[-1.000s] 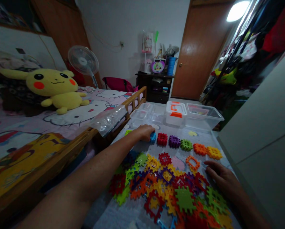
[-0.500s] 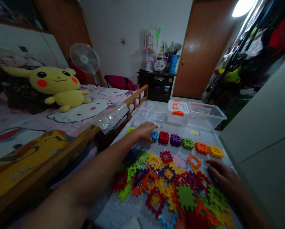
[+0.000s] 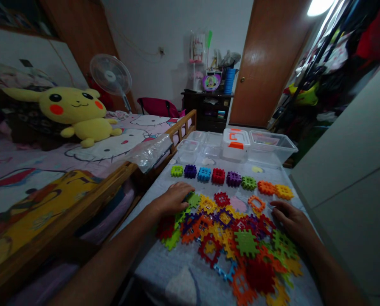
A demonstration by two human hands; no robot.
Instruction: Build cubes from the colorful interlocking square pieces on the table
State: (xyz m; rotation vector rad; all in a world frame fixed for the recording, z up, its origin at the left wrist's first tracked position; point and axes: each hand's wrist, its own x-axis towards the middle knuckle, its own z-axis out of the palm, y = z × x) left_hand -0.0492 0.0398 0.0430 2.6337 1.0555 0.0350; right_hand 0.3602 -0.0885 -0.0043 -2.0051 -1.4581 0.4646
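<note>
My left hand (image 3: 176,197) is over the left edge of a loose pile of toothed plastic building tiles, its fingers apart and loosely bent beside a green tile (image 3: 194,199). What lies under the palm is hidden. My right hand (image 3: 287,212) rests open at the pile's right side, near an orange ring-shaped tile (image 3: 256,204), holding nothing. Behind the pile runs a row of small tile stacks: lime (image 3: 177,171), dark blue (image 3: 190,171), light blue (image 3: 204,174), red (image 3: 218,175), purple (image 3: 233,178), green (image 3: 249,182), orange (image 3: 266,187) and yellow (image 3: 283,191).
Clear plastic trays (image 3: 188,146), a lidded box (image 3: 236,144) with orange latches and an open clear bin (image 3: 269,148) stand at the table's far end. A wooden bed rail (image 3: 126,174) borders the left; a white cabinet (image 3: 345,178) is at the right.
My left hand has drawn back from the light blue stack to the pile's left edge, uncovering the row's left end. My right hand stays beside the pile.
</note>
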